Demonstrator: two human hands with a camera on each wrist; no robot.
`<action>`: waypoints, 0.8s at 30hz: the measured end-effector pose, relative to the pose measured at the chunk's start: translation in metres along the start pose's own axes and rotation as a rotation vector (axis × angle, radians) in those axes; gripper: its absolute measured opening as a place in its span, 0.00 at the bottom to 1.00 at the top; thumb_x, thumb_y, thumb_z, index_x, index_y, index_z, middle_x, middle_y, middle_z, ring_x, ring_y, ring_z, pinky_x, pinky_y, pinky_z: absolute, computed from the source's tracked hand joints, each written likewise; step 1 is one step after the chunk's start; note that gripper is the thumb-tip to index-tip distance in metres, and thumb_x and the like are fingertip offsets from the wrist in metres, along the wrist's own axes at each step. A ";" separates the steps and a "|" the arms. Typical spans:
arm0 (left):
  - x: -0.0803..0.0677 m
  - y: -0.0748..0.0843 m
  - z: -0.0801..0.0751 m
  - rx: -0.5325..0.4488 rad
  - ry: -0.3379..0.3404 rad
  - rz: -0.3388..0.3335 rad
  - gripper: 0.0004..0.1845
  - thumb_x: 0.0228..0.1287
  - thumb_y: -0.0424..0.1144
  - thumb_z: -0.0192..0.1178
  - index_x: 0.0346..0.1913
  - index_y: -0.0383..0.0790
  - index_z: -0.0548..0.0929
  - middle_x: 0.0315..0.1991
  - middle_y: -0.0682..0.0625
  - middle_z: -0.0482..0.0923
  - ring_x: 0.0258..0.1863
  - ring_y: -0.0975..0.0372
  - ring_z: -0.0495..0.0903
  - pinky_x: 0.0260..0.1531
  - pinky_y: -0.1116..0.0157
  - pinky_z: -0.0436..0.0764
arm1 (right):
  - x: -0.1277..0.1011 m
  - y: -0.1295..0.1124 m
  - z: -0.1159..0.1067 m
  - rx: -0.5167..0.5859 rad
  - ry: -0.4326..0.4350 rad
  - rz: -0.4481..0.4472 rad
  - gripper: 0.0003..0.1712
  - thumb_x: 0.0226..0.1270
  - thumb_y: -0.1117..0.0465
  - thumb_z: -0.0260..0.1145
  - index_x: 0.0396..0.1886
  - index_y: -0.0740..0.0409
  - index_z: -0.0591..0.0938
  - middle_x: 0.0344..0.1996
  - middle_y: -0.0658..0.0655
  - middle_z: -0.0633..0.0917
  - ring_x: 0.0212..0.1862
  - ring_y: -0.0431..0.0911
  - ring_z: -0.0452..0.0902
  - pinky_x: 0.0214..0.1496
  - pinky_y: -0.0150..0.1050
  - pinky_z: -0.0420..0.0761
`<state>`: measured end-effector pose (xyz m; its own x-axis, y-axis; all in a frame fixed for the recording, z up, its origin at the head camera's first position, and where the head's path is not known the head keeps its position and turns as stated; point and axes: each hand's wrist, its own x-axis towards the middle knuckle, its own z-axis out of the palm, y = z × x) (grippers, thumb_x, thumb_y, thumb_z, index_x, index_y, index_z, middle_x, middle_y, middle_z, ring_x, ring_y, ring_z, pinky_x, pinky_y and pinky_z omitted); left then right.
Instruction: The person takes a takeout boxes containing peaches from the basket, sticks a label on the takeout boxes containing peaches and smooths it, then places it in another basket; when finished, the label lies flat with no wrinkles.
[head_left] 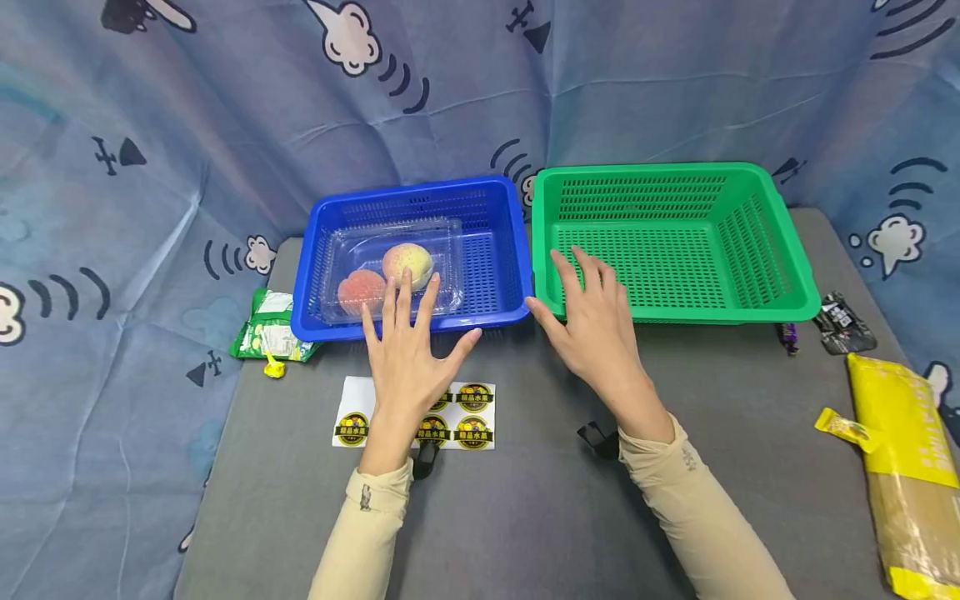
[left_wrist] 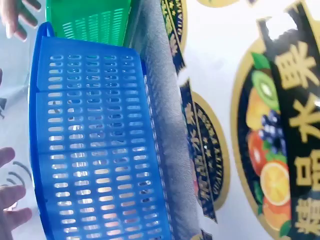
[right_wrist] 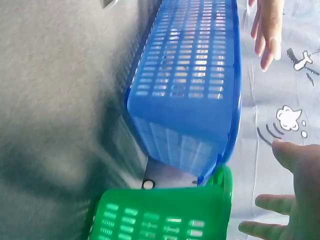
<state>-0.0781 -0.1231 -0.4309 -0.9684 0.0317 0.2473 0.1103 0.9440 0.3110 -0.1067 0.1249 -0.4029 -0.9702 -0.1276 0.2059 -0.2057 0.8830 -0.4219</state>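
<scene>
On the far left of the grey worktop (head_left: 525, 517) lay a green-and-white snack packet (head_left: 272, 327), just beside the blue perforated plastic basket (head_left: 495, 275). Inside that basket sat a clear plastic clamshell tray (head_left: 450, 250) holding two pinkish-yellow peaches (head_left: 408, 260), toward its left half. My left hand (head_left: 408, 346) hovered over the near rim of the blue basket, fingers straight and spread, gripping nothing, fingertips just short of the tray. Beneath the wrist lay a white sheet of round black-and-yellow fruit stickers (head_left: 474, 414), near the basket's front wall. My right hand (head_left: 592, 321) was likewise flat and spread, holding nothing, its fingers reaching over the near-left corner of the green perforated plastic basket (head_left: 750, 242), which stood touching the blue one on its right. Further right lay a dark wrapper (head_left: 845, 322) and a yellow-and-brown paper package (head_left: 903, 467).

I judged this to be the opening reach, with nothing yet lifted. The next move seemed to call for closing the left fingers on the tray's edge, low and level so the peaches would not roll.
</scene>
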 end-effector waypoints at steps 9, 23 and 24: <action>-0.008 -0.005 0.001 -0.085 0.205 -0.079 0.41 0.72 0.69 0.58 0.78 0.48 0.70 0.78 0.41 0.68 0.79 0.43 0.62 0.73 0.27 0.52 | 0.016 -0.033 0.013 0.109 0.038 -0.131 0.38 0.79 0.45 0.65 0.76 0.65 0.70 0.70 0.72 0.73 0.70 0.66 0.70 0.70 0.60 0.76; -0.018 -0.026 0.000 -0.094 0.405 -0.288 0.34 0.72 0.65 0.63 0.70 0.46 0.78 0.60 0.37 0.77 0.54 0.41 0.77 0.46 0.45 0.66 | 0.044 -0.071 0.052 0.179 -0.196 -0.101 0.47 0.77 0.39 0.65 0.86 0.50 0.58 0.80 0.69 0.65 0.74 0.69 0.71 0.61 0.65 0.83; -0.019 -0.028 0.000 -0.112 0.406 -0.306 0.34 0.71 0.64 0.64 0.70 0.46 0.78 0.61 0.38 0.77 0.51 0.42 0.79 0.45 0.45 0.66 | 0.046 -0.073 0.054 0.177 -0.219 -0.088 0.48 0.77 0.38 0.64 0.87 0.46 0.55 0.81 0.69 0.62 0.74 0.70 0.70 0.59 0.65 0.85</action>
<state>-0.0632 -0.1497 -0.4442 -0.7977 -0.3913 0.4588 -0.1194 0.8483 0.5159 -0.1438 0.0301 -0.4106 -0.9483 -0.3113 0.0615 -0.2906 0.7743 -0.5621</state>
